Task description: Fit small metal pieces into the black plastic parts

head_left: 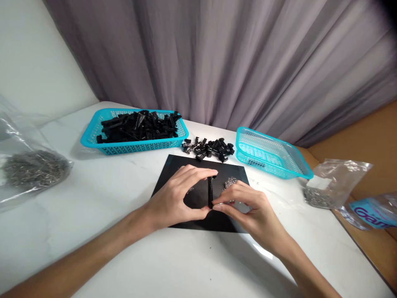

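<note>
My left hand (176,196) grips a slim black plastic part (210,192) by its two ends, thumb at the lower end and fingers at the upper one. The part stands lengthwise above a black mat (195,216). My right hand (248,203) is closed in a pinch on a thin silvery metal piece (228,203), whose tip meets the lower end of the black part. Small metal pieces (230,182) lie in a pile on the mat beyond my right hand. A few more (190,190) show behind my left hand.
A blue basket (139,146) full of black parts stands at the back left. Loose black parts (217,149) lie beside it. Another blue basket (273,155) is at the right. Bags of metal pieces (37,169) (321,198) flank the table, with a plastic bottle (372,212) far right.
</note>
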`<state>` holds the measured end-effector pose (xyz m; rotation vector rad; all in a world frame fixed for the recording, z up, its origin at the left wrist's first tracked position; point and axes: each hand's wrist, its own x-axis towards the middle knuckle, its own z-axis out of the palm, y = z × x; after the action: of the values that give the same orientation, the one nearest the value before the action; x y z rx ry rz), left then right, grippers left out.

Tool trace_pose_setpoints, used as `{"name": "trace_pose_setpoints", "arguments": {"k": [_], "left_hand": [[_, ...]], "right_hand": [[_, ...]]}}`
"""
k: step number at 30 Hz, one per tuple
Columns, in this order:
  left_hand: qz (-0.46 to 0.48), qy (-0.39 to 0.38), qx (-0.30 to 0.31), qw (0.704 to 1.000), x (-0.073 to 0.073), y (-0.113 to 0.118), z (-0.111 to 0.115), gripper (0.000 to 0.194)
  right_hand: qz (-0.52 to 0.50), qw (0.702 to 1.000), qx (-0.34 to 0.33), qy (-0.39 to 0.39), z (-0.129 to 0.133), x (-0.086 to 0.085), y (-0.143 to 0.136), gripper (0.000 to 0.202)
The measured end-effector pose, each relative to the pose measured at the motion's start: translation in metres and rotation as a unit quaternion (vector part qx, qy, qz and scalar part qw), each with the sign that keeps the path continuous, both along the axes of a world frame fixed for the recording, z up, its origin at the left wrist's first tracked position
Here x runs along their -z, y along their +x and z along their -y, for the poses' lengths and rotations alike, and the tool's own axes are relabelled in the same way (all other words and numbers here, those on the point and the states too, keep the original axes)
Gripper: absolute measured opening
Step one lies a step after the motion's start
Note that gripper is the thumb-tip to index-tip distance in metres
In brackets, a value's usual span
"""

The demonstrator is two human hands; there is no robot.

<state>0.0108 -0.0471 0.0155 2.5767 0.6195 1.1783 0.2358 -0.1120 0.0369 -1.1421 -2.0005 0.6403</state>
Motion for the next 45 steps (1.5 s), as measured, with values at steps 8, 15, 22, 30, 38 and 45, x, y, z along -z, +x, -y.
{"name": "trace_pose_setpoints", "arguments": {"k": [8, 15, 22, 30, 38, 45], "left_hand": [[-0.020, -0.007, -0.005, 1.000, 0.003, 0.000, 0.002, 0.065], [-0.029, -0.006, -0.007, 1.000, 0.001, 0.003, 0.005, 0.063], [-0.045, 0.017, -0.002, 0.999, 0.001, 0.005, 0.007, 0.059], [-0.040, 0.085, -0.006, 0.996, 0.007, 0.005, 0.007, 0.060], [-0.035, 0.153, -0.004, 0.988, 0.003, 0.004, 0.008, 0.065], [0.006, 0.087, -0.019, 0.996, 0.001, 0.004, 0.005, 0.065]], "right_hand": [[0.097, 0.993, -0.032, 0.061, 0.002, 0.000, 0.004, 0.017], [0.084, 0.994, -0.059, -0.022, 0.000, -0.006, 0.010, 0.016], [0.066, 0.993, -0.075, -0.064, -0.008, -0.002, 0.010, 0.012], [0.000, 0.987, -0.048, -0.151, -0.009, 0.003, 0.005, 0.012], [-0.001, 0.989, -0.027, -0.147, -0.007, 0.010, -0.001, 0.014], [-0.045, 0.987, -0.003, -0.152, -0.009, 0.000, 0.005, 0.026]]}}
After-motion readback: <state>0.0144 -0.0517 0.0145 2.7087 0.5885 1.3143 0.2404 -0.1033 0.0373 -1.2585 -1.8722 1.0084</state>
